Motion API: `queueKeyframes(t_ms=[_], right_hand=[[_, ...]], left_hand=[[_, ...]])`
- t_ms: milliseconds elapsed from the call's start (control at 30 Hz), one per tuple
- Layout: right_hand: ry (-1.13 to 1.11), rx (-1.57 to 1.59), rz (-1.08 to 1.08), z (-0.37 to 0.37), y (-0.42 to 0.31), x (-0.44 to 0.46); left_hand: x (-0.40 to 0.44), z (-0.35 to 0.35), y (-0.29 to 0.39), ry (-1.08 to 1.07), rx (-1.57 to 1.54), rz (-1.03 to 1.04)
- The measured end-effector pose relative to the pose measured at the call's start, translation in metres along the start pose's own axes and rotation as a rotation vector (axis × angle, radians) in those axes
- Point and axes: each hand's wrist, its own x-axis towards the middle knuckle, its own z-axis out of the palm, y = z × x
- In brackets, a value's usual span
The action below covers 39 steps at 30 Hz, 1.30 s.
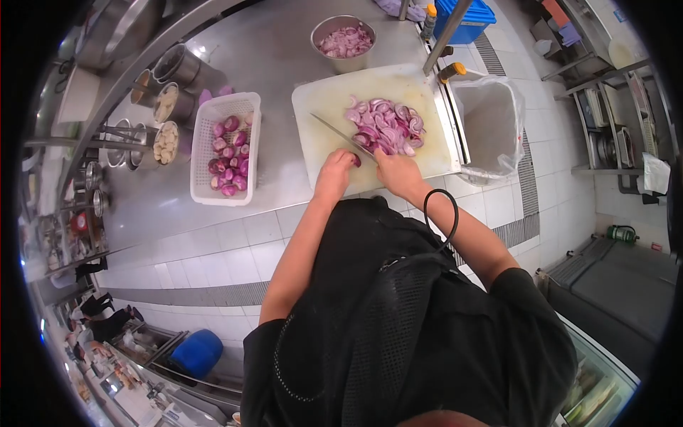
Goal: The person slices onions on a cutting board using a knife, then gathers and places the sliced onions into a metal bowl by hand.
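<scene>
On a white cutting board, my right hand is wrapped round the handle of a knife. Its blade points away to the upper left, low over the board. My left hand is closed by the board's near edge, its fingertips on a piece of red onion close to the blade. A heap of sliced red onion lies on the board just beyond my right hand. To the left, a white plastic basket holds several whole peeled red onions.
A metal pot of cut onion stands behind the board. Several metal containers line the table's left side, one with peeled garlic. A lined bin stands right of the table, near orange-capped bottles.
</scene>
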Motion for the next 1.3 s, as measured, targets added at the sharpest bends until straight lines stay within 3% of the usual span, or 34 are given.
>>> queueKeyframes(t_ms=[167,267,700,1067,1200,1300], right_hand=[[-0.07,-0.064,-0.007,-0.035,-0.013,-0.01],[-0.096,-0.039,0.073,0.002,-0.003,-0.002],[-0.112,-0.08,0.005,-0.025,-0.017,0.001],[-0.094,0.099,0.032,-0.002,-0.004,-0.004],[-0.099,0.169,-0.039,-0.004,0.011,0.008],[-0.033,0.261,-0.072,-0.015,0.008,0.001]], left_hand=[[0.015,0.011,0.015,-0.041,-0.048,-0.076],[0.014,0.014,0.008,-0.051,-0.063,-0.08],[0.011,0.02,0.005,0.053,-0.079,-0.053],[0.002,0.025,0.004,0.143,-0.044,-0.02],[0.0,0.017,0.01,0.056,-0.037,-0.065],[0.03,-0.002,0.03,0.115,0.079,0.096]])
